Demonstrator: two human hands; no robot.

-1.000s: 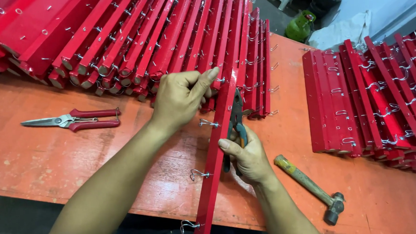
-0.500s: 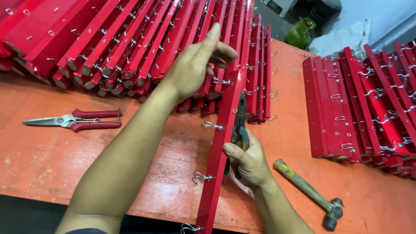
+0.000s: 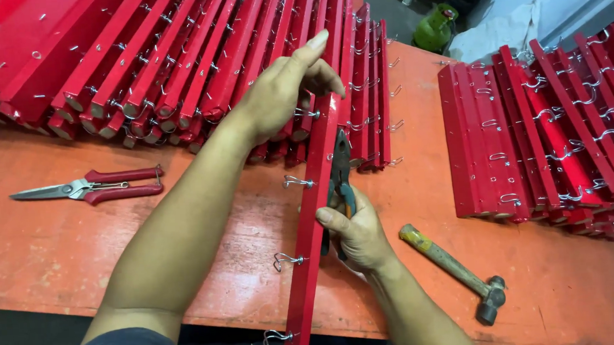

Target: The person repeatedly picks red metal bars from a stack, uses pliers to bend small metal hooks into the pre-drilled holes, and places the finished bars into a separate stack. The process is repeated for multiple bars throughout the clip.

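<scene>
My left hand presses the long red wooden strip with metal hooks, fingers loosely curled over it. My right hand grips dark pliers beside the strip; I judge a hook is being set, and next the pliers' nose must meet it squarely.

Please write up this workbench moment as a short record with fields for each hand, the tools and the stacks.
Left hand: rests on the upper part of a red strip with wire hooks along its edge
Right hand: grips pliers against the strip's right side
Shears: red-handled, lying on the orange table, left
Hammer: lying right of the right hand
Stacks: red hooked strips piled at top left and at right
Background: green cylinder
</scene>
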